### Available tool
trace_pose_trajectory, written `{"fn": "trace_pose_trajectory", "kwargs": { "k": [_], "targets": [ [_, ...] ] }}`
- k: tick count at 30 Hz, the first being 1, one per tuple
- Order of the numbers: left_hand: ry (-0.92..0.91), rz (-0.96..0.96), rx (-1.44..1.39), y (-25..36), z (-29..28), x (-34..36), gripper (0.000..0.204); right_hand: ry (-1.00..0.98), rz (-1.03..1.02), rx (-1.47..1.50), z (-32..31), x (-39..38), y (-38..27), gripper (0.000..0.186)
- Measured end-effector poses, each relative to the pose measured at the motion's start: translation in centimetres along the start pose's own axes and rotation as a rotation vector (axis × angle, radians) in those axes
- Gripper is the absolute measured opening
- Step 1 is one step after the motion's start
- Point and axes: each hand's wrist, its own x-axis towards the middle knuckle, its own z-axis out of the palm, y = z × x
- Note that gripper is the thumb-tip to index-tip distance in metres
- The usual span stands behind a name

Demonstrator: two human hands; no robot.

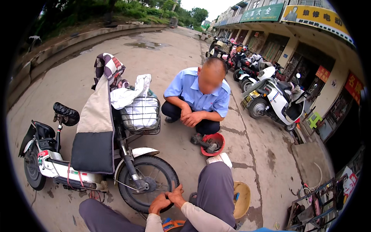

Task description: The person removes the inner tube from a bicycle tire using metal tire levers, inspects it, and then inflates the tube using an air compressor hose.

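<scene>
My left hand (159, 203) and my right hand (176, 196) are close together on the lower right of a white electric bicycle's front tyre (129, 194), fingers curled against it, the right index finger raised along the rubber. Whether something small is between them I cannot tell. The spoked wheel (158, 181) stands in its fork (135, 176). Above it are a wire basket (141, 129) with white cloth and a padded beige-and-black apron (92, 150). My knees flank my hands, and part of an orange object (174, 224) shows below them.
A person in a blue shirt (197, 94) crouches opposite, hands clasped, beside a red bowl of tools (212, 150) and a white container (222, 158). A tan basin (241, 197) lies right of my knee. Parked scooters (270, 96) line shopfronts; a metal rack (309, 205) stands lower right.
</scene>
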Motion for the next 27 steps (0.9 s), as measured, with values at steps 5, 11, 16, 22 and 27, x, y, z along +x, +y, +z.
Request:
{"fn": "trace_pose_trajectory", "kwargs": {
  "k": [5, 11, 16, 22, 27],
  "targets": [
    [0.133, -0.106, -0.862, -0.3, 0.7, -0.4, 0.028, -0.065, -0.013, -0.069, -1.5, -2.2, -2.6, 0.126],
    [0.418, -0.012, -1.214, -0.6, 0.7, 0.1, 0.015, -0.074, -0.056, 0.014, -0.8, -0.7, -1.5, 0.121],
    [0.59, -0.009, -1.342, 1.8, 1.3, 0.5, 0.008, -0.122, -0.143, 0.016, -3.3, -1.8, -2.3, 0.111],
    [0.712, 0.016, -1.218, 3.3, 1.0, -0.8, 0.012, -0.096, -0.253, -0.074, -3.1, -1.8, -1.3, 0.101],
    [0.788, 0.151, -1.102, 4.4, -0.5, -2.3, 0.024, -0.034, -0.313, -0.08, -2.7, -1.5, -0.9, 0.097]
  ]
}}
